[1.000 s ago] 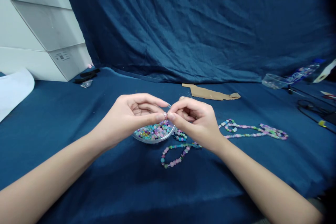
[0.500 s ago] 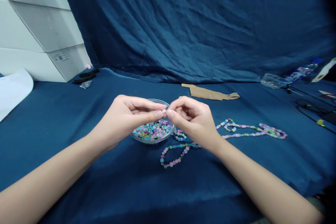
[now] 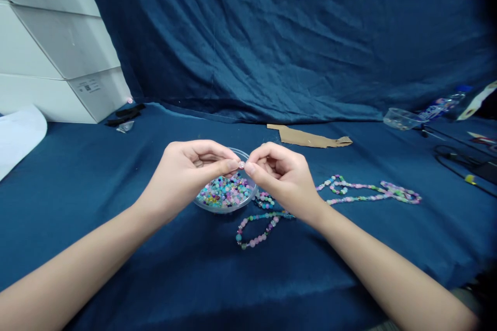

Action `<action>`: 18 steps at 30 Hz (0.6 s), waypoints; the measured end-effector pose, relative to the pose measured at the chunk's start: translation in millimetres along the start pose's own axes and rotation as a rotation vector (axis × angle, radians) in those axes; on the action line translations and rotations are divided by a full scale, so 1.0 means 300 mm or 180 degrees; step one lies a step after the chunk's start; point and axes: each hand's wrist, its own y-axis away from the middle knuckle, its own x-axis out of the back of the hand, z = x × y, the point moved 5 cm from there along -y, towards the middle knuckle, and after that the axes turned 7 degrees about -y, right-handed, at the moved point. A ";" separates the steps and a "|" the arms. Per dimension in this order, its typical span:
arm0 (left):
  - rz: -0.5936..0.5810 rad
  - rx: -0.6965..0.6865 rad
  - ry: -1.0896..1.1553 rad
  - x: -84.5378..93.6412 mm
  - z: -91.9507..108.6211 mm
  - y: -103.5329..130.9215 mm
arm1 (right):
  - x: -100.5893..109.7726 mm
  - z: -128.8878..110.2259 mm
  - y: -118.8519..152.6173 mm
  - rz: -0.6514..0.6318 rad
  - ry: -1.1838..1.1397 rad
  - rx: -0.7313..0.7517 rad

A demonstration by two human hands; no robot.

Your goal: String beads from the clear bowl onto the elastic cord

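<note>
Over a round clear bowl (image 3: 251, 192) of mixed colourful beads (image 3: 227, 191), both hands meet at the fingertips. My left hand (image 3: 190, 168) pinches a small clear pinkish bead (image 3: 242, 164) between thumb and forefinger. My right hand (image 3: 285, 178) is closed in a pinch right against the bead's other side; whatever lies between its fingertips is too small to see. A beaded strand (image 3: 258, 240) curves in a loop below the right hand, partly hidden by it. Another stretch of strung beads (image 3: 361, 197) lies to the right of the right wrist.
Behind the hands lies a torn cardboard strip (image 3: 306, 138). White boxes (image 3: 42, 41) stack at the left, with a black item (image 3: 126, 114) near them. At the right are a clear tub (image 3: 402, 119), a bottle (image 3: 446, 103) and black cables (image 3: 450, 152). Blue cloth (image 3: 174, 279) covers the table.
My left fingers have drawn back slightly and bent into a tighter pinch, so the bead shows more clearly between the fingertips. The right hand has hardly moved. The view has shifted slightly.
</note>
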 end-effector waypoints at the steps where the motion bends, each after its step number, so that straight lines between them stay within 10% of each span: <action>1: -0.0012 -0.0032 -0.0029 -0.001 0.002 -0.002 | -0.001 0.001 0.000 -0.0029 -0.0037 -0.0013; 10: -0.0001 -0.1469 -0.1557 -0.061 0.168 -0.057 | 0.015 0.000 -0.020 -0.0426 -0.0617 -0.0091; 18: 0.0242 -0.1394 -0.1348 -0.083 0.228 -0.066 | 0.032 -0.048 -0.033 -0.0306 -0.1113 0.0196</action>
